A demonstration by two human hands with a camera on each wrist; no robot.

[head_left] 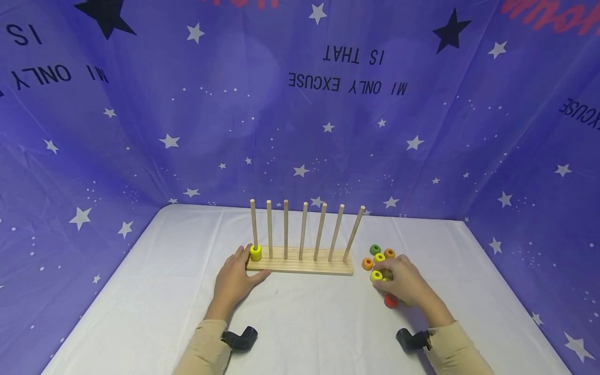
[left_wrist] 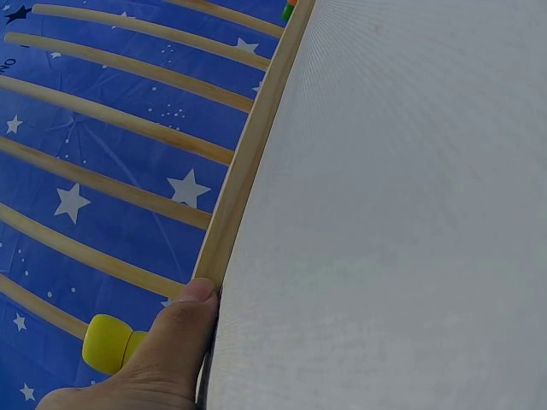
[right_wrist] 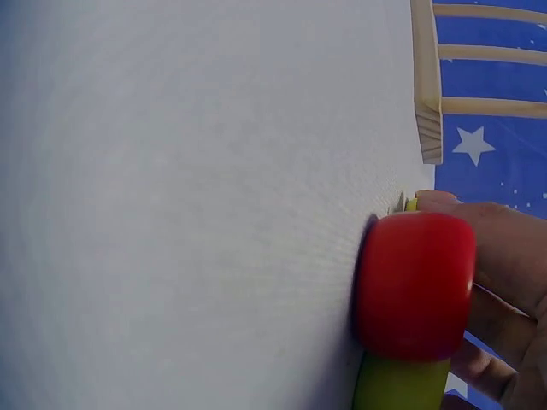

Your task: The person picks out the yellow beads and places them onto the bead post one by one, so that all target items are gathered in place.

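I've got the right hand [head_left: 407, 278] pinching a yellow bead [head_left: 376, 276] near the right end of the peg rack [head_left: 304, 266], which runs left-right, its left end (one threaded bead [head_left: 255, 253] there) gripped by the left hand [head_left: 235, 278].

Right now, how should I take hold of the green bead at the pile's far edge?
Probably pinch the green bead by its rounded left and right sides, descending from the clear far side: its hole faces up and a yellow bead crowds its near side.
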